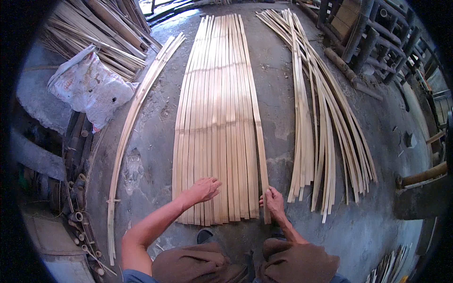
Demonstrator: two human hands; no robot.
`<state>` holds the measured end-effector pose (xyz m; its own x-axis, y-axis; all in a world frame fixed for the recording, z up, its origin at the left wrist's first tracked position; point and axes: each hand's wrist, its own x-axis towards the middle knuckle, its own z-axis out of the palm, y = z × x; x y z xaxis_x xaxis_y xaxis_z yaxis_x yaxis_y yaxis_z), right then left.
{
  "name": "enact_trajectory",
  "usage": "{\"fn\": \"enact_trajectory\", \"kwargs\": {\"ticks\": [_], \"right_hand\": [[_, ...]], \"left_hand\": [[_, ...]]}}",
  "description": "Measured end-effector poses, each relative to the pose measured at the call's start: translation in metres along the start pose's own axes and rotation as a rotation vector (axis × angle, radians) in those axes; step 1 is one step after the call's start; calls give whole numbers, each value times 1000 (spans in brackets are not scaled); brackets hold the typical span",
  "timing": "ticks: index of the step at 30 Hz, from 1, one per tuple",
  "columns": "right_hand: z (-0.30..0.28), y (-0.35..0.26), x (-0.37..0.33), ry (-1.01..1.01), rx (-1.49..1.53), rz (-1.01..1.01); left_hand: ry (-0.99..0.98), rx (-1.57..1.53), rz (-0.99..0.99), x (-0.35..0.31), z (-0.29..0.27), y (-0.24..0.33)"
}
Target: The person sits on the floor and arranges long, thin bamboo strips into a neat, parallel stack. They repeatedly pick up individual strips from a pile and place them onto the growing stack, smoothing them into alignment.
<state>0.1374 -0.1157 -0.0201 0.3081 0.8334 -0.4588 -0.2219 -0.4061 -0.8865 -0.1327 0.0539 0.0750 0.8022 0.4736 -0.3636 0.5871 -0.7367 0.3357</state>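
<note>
One opaque sack (92, 85) left of strips (208, 160)

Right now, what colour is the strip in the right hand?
The strip is pale tan; the head view shows it.

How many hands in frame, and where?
2. Left hand over the row of strips; right hand gripping the rightmost strip close to its near end. No others visible.
</note>
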Motion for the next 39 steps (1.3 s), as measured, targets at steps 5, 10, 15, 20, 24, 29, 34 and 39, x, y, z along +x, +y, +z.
{"fn": "enact_trajectory", "kwargs": {"ticks": [5,10,15,20,24,29,34,39], "right_hand": [[-1,3,4,-1,-8,52],[2,6,4,33,-38,91],[4,11,6,66,-64,98],[12,5,1,111,-75,48],[18,-2,-9,231,-159,-77],[16,0,-18,282,-229,-350],[39,-14,-12,210,-246,-283],[83,-31,9,45,-99,-140]], "left_hand": [[310,56,-86,-1,78,2],[437,85,-186,5,116,17],[448,38,-220,3,113,23],[453,20,-217,3,109,22],[454,28,-226,1,111,22],[469,31,-228,2,114,21],[486,17,-229,3,120,19],[484,17,-243,5,122,20]]}}
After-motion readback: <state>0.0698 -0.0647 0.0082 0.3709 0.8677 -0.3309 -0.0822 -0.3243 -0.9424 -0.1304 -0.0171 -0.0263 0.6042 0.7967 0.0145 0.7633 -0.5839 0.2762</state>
